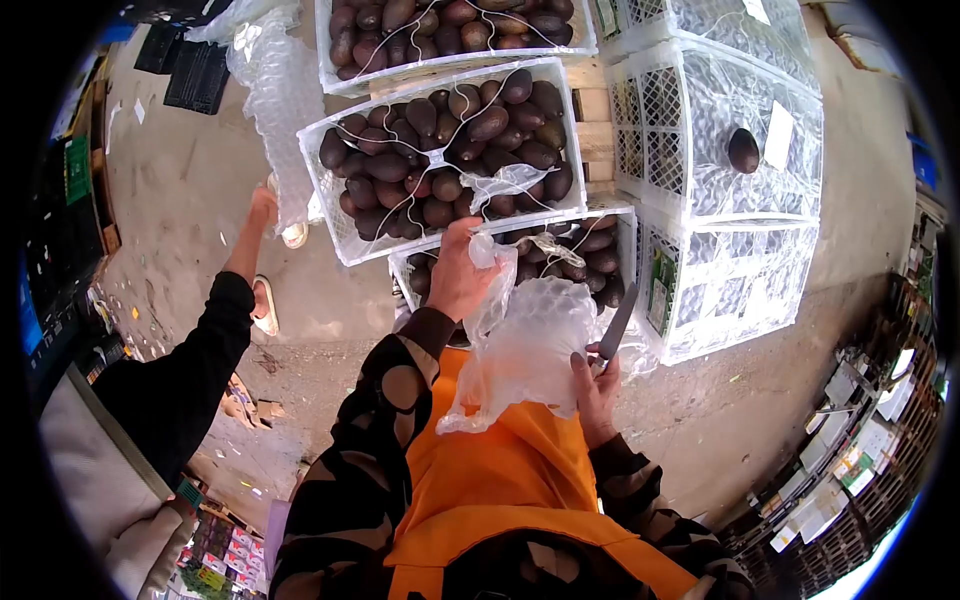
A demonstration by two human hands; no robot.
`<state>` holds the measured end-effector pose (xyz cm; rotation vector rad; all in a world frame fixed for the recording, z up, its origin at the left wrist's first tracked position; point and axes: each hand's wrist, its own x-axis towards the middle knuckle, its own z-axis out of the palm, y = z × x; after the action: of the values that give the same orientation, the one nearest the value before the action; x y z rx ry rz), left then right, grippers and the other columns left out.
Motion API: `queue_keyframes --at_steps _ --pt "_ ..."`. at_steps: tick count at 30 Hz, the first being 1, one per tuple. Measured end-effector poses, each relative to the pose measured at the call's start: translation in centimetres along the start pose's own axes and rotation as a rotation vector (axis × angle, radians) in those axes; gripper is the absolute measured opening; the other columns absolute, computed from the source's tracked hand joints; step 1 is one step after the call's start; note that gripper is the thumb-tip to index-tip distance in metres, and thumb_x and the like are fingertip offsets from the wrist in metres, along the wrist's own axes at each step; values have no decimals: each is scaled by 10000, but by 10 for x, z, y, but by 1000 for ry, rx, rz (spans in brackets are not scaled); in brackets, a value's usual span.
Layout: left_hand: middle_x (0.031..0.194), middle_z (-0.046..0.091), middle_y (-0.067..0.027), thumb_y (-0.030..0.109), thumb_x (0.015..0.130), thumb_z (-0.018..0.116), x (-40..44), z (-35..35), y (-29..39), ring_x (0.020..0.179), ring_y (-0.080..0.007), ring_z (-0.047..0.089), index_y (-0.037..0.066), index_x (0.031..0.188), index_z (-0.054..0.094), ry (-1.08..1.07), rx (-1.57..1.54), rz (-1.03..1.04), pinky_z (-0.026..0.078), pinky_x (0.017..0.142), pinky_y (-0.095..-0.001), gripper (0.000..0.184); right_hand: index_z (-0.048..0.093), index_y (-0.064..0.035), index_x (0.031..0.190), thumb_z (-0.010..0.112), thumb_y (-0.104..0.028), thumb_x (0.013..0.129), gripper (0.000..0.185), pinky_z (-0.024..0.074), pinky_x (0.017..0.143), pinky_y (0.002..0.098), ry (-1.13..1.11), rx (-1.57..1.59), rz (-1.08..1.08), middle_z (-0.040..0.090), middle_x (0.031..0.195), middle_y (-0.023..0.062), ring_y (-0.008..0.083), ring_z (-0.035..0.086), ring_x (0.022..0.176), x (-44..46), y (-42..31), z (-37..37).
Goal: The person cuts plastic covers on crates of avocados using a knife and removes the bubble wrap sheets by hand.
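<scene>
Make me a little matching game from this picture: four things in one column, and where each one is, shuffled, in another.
1. Grey-bladed knife
2. Crumpled clear bubble wrap
3. Lone dark oval avocado
4. Bright orange apron

A. On a white plastic crate wrapped in clear plastic
B. Worn as clothing
C. In the right hand
D. Gripped by the left hand

Pairs: 1-C, 2-D, 3-A, 4-B
</scene>
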<state>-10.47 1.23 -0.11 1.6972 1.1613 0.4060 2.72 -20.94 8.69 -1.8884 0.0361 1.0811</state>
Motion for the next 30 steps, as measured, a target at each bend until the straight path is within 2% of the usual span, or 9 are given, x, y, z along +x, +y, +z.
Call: queue_keyframes --at_steps 5,10,13,16,18,23,25,28,30 --pt "1166 644 -131 404 763 717 143 46 12 1203 -317 459 82 1032 681 -192 701 85 309 967 -435 421 559 -85 938 726 -177 847 211 345 568 206 51 28 25 487 755 -60 29 415 641 16 -7 19" --pt "966 672 -213 203 802 671 159 104 11 939 -402 609 23 1086 574 -29 272 -156 432 799 -482 350 573 -104 941 738 -246 842 239 346 550 221 54 -71 110 508 779 -45 42 436 647 10 21 0" --pt "828 629 -228 9 809 609 81 98 30 843 -437 624 3 1081 482 311 -347 -121 503 731 -423 300 558 -121 934 720 -232 862 210 355 535 213 201 105 156 506 752 -44 55 444 623 12 24 -13" --pt "967 644 -192 23 835 627 -92 52 125 949 -363 646 31 1059 481 -421 -545 -68 483 821 -386 267 562 -91 927 734 -203 860 216 389 551 206 288 262 -25 507 741 -42 67 477 634 31 40 -26" --pt "1193 503 -208 92 805 695 -155 32 176 1149 -340 480 43 1179 464 -389 -445 126 391 947 -409 442 597 -63 937 690 -240 908 202 412 596 235 340 238 -82 574 795 -16 70 500 673 29 25 -22" --pt "1342 438 -155 214 710 833 -109 -5 147 1243 -288 403 58 1371 400 -114 -688 -12 339 1053 -404 806 620 -50 1001 639 -315 926 276 497 679 247 -105 381 48 664 931 33 122 626 799 -20 -66 17" --pt "1301 491 -92 262 684 863 -101 -47 122 1194 -248 467 59 1398 379 -678 -711 -143 370 1033 -351 886 609 -38 997 605 -383 935 350 492 703 258 -335 485 158 645 902 29 120 611 791 -26 -64 56" --pt "1293 511 -67 163 818 748 -134 -101 106 1212 -166 475 58 1347 430 -481 -762 -402 415 986 -324 626 604 -43 943 552 -451 949 411 461 651 256 -755 535 333 584 822 -3 99 563 735 -17 -55 116" --pt "1272 526 -60 107 840 706 -147 -144 71 1152 -151 509 57 1328 444 -448 -811 -442 443 942 -317 557 597 -60 798 596 -541 885 489 434 566 288 -923 -331 -50 554 684 24 147 542 617 -27 -80 172"
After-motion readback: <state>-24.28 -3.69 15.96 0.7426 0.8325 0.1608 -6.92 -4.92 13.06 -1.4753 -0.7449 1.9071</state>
